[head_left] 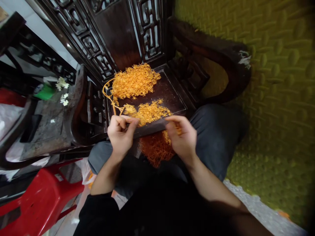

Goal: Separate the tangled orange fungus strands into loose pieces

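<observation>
My left hand [121,131] is closed in a pinch at the front edge of a dark wooden chair seat [172,85]. A branching orange stem [114,106] rises from its fingers and loops at the seat's left side. My right hand [181,136], a little blurred, has its fingers curled, with orange frilly sprigs [177,128] showing in and beside it. Between and beyond my hands lies a small heap of orange sprigs [154,111]. Behind it sits a larger orange heap [136,80]. The exact fingertip contact is too blurred to make out.
Below the seat edge, between my knees, is a darker orange tangled mass [157,149]. A curved wooden armrest [233,62] stands right, beside a yellow textured mat [275,98]. To the left are a second wooden chair [54,114] with small items and a red plastic stool [46,193].
</observation>
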A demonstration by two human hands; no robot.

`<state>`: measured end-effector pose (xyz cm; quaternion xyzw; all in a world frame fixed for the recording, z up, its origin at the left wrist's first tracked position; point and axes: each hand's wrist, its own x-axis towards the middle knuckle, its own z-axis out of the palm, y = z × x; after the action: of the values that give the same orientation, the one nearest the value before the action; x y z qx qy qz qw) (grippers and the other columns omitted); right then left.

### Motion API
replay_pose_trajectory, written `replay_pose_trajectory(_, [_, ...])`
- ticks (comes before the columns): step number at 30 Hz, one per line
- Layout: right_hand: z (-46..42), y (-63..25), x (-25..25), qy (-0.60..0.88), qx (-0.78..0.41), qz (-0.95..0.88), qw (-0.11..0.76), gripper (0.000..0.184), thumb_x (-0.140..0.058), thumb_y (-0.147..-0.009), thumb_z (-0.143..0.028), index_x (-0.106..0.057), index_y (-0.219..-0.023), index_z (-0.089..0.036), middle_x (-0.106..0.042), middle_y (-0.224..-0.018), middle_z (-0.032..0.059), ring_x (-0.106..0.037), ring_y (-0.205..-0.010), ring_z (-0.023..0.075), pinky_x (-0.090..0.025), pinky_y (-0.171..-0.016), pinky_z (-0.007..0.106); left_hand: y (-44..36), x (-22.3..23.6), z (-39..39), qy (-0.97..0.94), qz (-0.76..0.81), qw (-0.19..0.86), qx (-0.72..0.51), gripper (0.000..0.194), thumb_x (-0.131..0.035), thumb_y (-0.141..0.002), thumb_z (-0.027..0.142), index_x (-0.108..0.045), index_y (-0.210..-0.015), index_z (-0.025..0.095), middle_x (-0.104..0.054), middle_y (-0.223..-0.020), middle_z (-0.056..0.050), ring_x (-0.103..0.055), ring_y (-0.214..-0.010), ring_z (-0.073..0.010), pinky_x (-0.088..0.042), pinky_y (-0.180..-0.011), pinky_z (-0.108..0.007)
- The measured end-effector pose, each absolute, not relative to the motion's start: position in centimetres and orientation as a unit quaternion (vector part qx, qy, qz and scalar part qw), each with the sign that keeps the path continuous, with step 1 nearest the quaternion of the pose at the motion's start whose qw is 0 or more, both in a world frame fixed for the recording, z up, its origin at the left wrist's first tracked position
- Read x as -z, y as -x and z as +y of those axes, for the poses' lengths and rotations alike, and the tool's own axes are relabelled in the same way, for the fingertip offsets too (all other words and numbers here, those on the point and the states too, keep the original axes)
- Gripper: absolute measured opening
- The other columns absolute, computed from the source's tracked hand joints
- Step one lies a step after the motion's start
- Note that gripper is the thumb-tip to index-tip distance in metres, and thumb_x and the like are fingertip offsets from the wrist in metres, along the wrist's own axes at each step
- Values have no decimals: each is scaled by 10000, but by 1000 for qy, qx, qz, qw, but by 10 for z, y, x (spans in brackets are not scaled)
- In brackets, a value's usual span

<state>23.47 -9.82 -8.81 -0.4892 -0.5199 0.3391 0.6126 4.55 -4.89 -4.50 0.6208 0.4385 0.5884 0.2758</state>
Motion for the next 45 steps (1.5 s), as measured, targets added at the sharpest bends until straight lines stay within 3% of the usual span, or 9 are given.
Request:
replay_pose_trajectory(3, [-95,-221,83,468,-336,-586,570,446,-785,-870,-420,-621,-1240,-231,-644,-792,-20,-590,-641,136,-485,-625,284,-52,47,-57,-638,429,321,-553,448,-810,-819,161,-370,-756,217,-693,-773,4,-695,-700,-130,-547,-633,-248])
replay_pose_trajectory(7, [-89,-197,84,476,-271,-603,581,193,-695,-947,-388,-628,-1002,-215,-708,-853,18,-656,-737,153,-495,-667,282,-62,49,-67,-635,426,323,-557,458,-816,-817,161,-367,-744,212,-665,-753,15,-667,-700,-112,-528,-639,-231])
replay_pose_trajectory(14, [-104,-203,85,492,-223,-567,622,202,-622,-979,-287,-522,-821,-210,-561,-672,-38,-498,-549,91,-375,-539,243,-39,52,-36,-590,437,237,-636,490,-815,-830,224,-342,-703,204,-586,-708,39,-586,-630,-82,-483,-608,-223])
replay_pose_trajectory(24, [-103,-255,81,440,-552,-454,543,303,-606,-995,-448,-687,-1138,-194,-649,-730,-18,-482,-465,74,-342,-429,232,-35,42,-53,-750,307,387,-439,243,-739,-873,147,-509,-896,222,-711,-1021,-75,-696,-827,-164,-568,-736,-321])
replay_pose_trajectory(28, [-100,-248,78,383,-588,-394,594,313,-664,-951,-500,-641,-868,-199,-457,-572,-71,-364,-446,59,-253,-424,220,-38,36,-60,-823,258,362,-353,231,-722,-845,69,-556,-901,220,-686,-1059,-76,-685,-975,-191,-562,-855,-359])
replay_pose_trajectory(32, [-100,-250,72,367,-621,-369,586,479,-624,-949,-579,-529,-674,-199,-459,-513,-67,-335,-368,46,-202,-364,215,-41,32,-63,-853,213,353,-319,256,-665,-842,1,-564,-918,223,-667,-999,-50,-673,-931,-169,-548,-813,-322])
replay_pose_trajectory(35, [-104,-256,66,399,-604,-413,553,314,-619,-978,-495,-699,-929,-194,-546,-533,-65,-394,-359,61,-260,-351,211,-43,32,-66,-869,197,352,-287,260,-625,-852,-11,-560,-940,225,-664,-993,-51,-670,-929,-164,-541,-806,-308])
replay_pose_trajectory(38, [-104,-259,61,430,-493,-518,551,331,-642,-976,-435,-731,-1223,-231,-660,-700,-24,-555,-536,95,-441,-498,239,-45,32,-67,-887,183,342,-251,238,-577,-864,-1,-545,-936,224,-648,-955,-45,-645,-884,-156,-522,-767,-292])
replay_pose_trajectory(45, [-94,-260,61,427,-407,-649,481,366,-777,-871,-455,-793,-1131,-198,-724,-787,13,-635,-697,132,-497,-667,285,-48,33,-68,-903,170,322,-228,225,-606,-874,85,-447,-804,227,-604,-820,-11,-565,-758,-152,-466,-702,-298])
